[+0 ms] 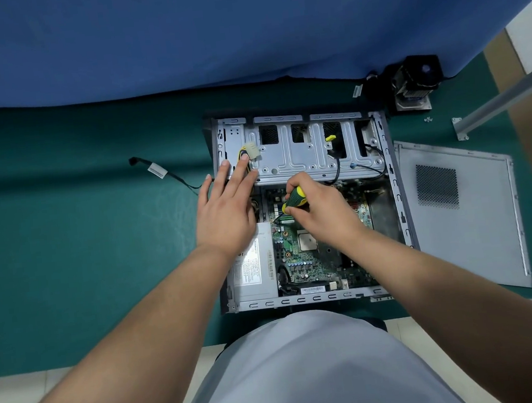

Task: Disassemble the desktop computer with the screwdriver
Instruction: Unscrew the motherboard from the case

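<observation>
Gripping the screwdriver [294,199] in the right hand [320,205], left hand [226,205] spread flat alongside, risking slipping onto the board [309,262] below.

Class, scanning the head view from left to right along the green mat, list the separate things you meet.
Black labelled cable → open grey metal computer case → detached grey perforated side panel.

left hand [226,205]: fingers straight, spread, palm down | right hand [320,205]: fingers curled in a grip | both forearms extended forward
</observation>
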### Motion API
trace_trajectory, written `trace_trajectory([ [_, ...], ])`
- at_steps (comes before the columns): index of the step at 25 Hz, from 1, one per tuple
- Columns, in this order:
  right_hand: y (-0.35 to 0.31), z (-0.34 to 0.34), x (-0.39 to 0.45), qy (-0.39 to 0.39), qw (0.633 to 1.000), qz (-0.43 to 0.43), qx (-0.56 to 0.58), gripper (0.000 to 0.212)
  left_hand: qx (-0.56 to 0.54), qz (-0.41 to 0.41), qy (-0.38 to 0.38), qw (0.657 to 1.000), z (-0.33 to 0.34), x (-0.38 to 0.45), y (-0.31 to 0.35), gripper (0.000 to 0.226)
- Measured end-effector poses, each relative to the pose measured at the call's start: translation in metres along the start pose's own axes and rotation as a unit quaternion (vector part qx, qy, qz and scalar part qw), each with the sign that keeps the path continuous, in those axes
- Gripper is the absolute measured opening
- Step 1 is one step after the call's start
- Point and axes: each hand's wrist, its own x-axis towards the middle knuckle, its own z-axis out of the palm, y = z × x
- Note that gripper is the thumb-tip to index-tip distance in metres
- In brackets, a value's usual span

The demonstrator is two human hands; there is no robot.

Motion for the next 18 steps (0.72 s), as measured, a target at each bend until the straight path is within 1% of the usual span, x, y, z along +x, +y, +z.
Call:
trace_trajectory([
  [8,-0.003,0.0,0.002,0.008,1.0,0.002,-0.004,0.039,0.0,-0.005,-0.007,1.0,-0.001,0.0,0.0,0.066],
  [15,-0.009,-0.003,0.002,-0.027,0.997,-0.061,-0.039,0.036,-0.001,-0.005,-0.008,1.0,-0.001,0.0,0.0,0.067],
  [16,-0.01,-0.004,0.003,-0.035,0.997,-0.063,-0.041,0.036,-0.001,-0.006,-0.008,1.0,-0.001,0.0,0.0,0.067],
  [18,-0.015,-0.007,0.011,-0.053,0.997,-0.04,-0.03,0.037,-0.003,-0.006,-0.008,1.0,-0.002,0.0,0.0,0.068],
])
